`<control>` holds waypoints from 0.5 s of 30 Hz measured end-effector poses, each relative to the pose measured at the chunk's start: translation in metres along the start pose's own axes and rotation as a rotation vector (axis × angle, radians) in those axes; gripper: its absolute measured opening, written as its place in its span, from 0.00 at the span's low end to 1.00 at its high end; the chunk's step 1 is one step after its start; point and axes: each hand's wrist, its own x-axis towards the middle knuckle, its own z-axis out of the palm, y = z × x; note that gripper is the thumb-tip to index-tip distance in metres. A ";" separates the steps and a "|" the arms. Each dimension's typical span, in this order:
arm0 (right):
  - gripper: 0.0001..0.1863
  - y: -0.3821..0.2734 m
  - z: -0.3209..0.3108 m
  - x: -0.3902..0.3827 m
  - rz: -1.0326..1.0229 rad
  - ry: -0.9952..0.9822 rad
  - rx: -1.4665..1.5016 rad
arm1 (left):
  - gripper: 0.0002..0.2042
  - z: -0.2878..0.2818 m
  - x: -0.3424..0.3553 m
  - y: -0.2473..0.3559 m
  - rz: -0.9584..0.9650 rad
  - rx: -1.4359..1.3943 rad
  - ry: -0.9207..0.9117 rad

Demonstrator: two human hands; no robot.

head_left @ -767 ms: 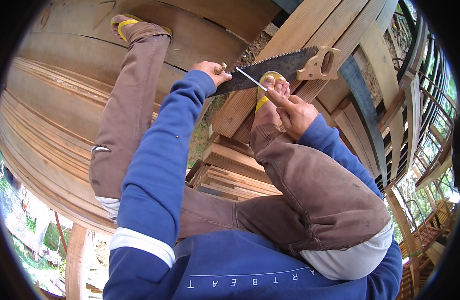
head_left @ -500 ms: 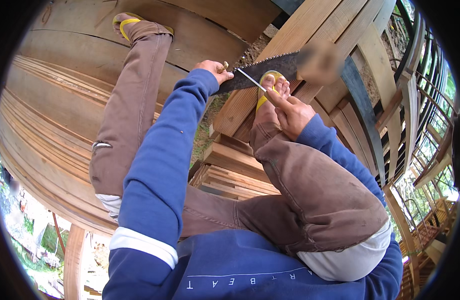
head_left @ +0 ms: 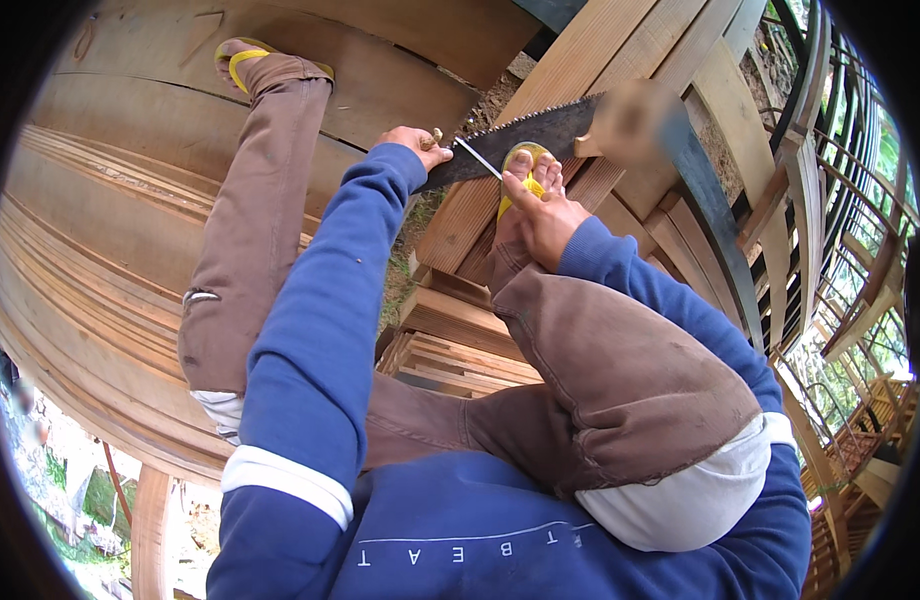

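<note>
My left hand [head_left: 410, 145] is closed at the narrow end of the dark saw blade [head_left: 535, 125], with a small brownish piece by its fingertips. The teeth face up, and the wooden handle [head_left: 585, 145] lies to the right, partly blurred. My right hand [head_left: 542, 222] is closed on a slim silver file [head_left: 480, 158], which slants up-left to the toothed edge beside my left fingers. My right foot [head_left: 545, 172], in a yellow sandal, is braced under the blade near my right hand, on wooden boards [head_left: 450, 230].
My left leg [head_left: 245, 230] stretches across wide planks [head_left: 130, 110] at the upper left. Stacked boards [head_left: 450, 330] lie between my legs and long thin timbers [head_left: 100, 220] along the left. More leaning boards and dark bars [head_left: 740, 190] fill the right side, with greenery beyond.
My right hand and the file have shifted a little left. My left hand and the saw have moved slightly left with the whole view.
</note>
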 end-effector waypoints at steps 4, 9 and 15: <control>0.32 -0.015 -0.020 0.013 0.161 -0.280 0.143 | 0.15 0.000 0.000 -0.004 -0.007 -0.001 0.014; 0.30 -0.015 0.005 0.017 0.138 -0.105 -0.012 | 0.16 0.001 0.000 0.000 0.006 -0.003 0.005; 0.30 -0.024 -0.009 0.031 0.216 -0.304 0.071 | 0.18 -0.002 -0.001 0.001 -0.002 0.093 0.022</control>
